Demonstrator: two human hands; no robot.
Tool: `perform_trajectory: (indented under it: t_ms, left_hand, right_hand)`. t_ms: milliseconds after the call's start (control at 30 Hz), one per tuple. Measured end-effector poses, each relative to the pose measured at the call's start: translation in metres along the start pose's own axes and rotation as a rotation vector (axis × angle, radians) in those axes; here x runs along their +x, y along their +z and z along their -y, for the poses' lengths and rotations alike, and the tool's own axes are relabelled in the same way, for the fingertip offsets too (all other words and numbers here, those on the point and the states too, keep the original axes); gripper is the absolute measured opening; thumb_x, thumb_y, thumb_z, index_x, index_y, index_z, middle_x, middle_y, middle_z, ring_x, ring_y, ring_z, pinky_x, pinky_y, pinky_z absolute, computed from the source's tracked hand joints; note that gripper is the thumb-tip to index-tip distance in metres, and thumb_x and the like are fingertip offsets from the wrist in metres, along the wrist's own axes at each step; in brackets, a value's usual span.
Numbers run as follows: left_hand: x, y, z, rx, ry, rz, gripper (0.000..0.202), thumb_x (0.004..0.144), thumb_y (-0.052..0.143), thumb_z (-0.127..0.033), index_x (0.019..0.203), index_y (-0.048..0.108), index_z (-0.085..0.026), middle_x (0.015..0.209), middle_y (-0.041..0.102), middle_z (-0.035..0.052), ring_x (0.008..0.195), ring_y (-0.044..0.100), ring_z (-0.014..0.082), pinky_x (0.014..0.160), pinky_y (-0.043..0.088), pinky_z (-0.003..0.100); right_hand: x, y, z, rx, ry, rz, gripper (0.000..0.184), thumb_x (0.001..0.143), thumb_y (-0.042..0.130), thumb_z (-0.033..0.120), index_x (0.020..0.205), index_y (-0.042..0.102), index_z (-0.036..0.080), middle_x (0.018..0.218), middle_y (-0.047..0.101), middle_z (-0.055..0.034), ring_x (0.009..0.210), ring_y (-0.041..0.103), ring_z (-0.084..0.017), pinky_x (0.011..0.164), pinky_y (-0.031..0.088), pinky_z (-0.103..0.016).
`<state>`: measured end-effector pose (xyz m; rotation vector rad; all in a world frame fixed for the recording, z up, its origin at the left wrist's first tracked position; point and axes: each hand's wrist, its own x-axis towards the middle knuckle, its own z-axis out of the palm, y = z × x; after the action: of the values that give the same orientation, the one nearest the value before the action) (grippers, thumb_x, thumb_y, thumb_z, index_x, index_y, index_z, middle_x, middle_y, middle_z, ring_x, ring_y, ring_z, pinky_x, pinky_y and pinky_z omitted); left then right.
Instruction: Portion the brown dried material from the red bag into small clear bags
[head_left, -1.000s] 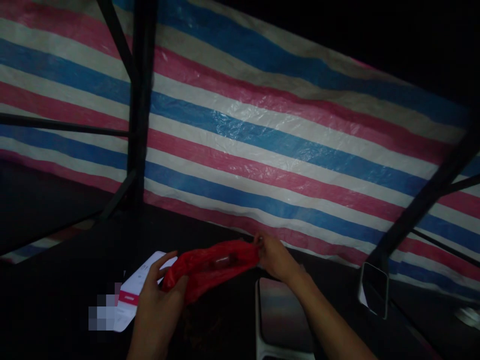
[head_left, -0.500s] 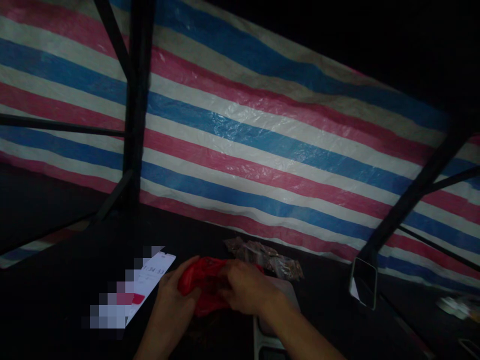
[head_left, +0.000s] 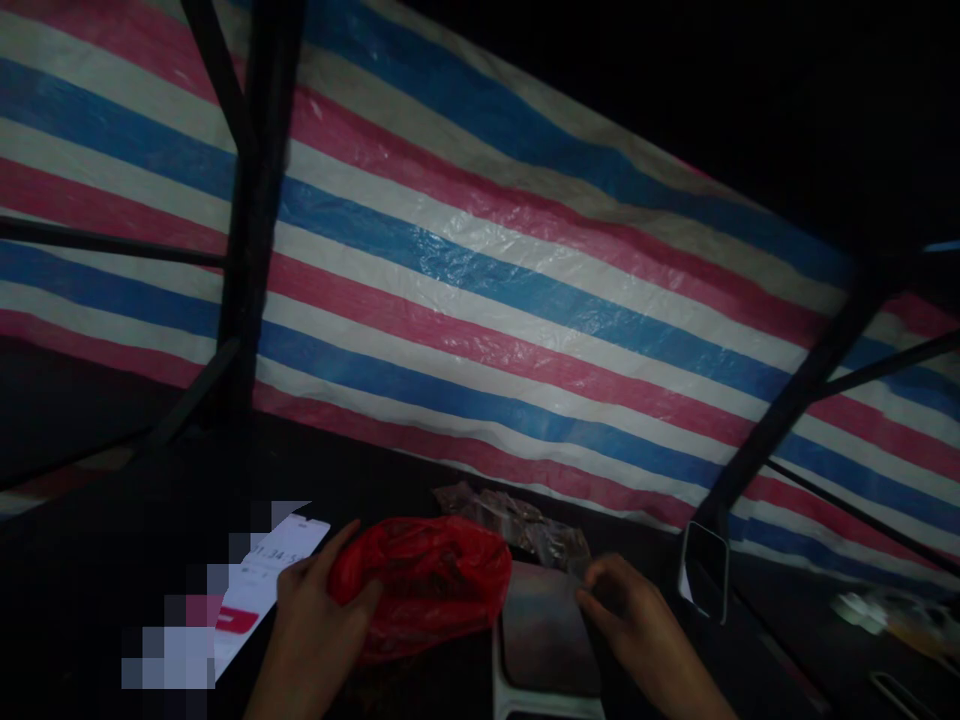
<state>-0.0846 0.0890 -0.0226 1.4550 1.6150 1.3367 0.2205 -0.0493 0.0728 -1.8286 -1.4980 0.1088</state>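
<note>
One crumpled, glossy red plastic bag (head_left: 435, 575), its left end gripped by left hand (head_left: 319, 605), beside a flat, rounded-rectangular, pale-edged device (head_left: 551, 630). Right hand (head_left: 634, 610): fingers curled narrow, grip indeterminable, near crinkled transparent plastic packets (head_left: 517, 520).

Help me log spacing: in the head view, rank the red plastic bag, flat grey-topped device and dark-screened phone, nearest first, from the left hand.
1. Red plastic bag: in left hand.
2. Device: to its right.
3. Phone: farther right.
</note>
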Motion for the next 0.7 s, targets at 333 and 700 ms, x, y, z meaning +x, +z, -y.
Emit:
perform_trajectory:
  t_ms: [333, 700]
  left_hand:
    - [-0.028, -0.002, -0.022, 0.433, 0.345, -0.248, 0.054, 0.101, 0.046, -0.044, 0.141, 0.064, -0.014, 0.138, 0.045, 0.0224, 0.123, 0.053, 0.0433, 0.101, 0.051, 0.062]
    - [-0.011, -0.004, -0.013, 0.794, 0.521, 0.139, 0.060, 0.083, 0.052, -0.004, 0.138, 0.070, -0.016, 0.163, 0.052, 0.0198, 0.149, 0.043, 0.0404, 0.117, 0.037, 0.061]
  right_hand:
    - [-0.029, -0.023, -0.024, -0.274, 0.060, 0.175, 0.018, 0.089, 0.063, 0.030, 0.100, 0.075, 0.026, 0.113, 0.077, -0.0098, 0.107, 0.074, -0.028, 0.097, 0.054, -0.038]
    - [0.057, 0.099, 0.103, -0.458, -0.524, 0.625, 0.076, 0.063, 0.088, 0.022, 0.137, 0.070, 0.013, 0.148, 0.066, -0.0185, 0.155, 0.038, -0.042, 0.132, 0.018, -0.055]
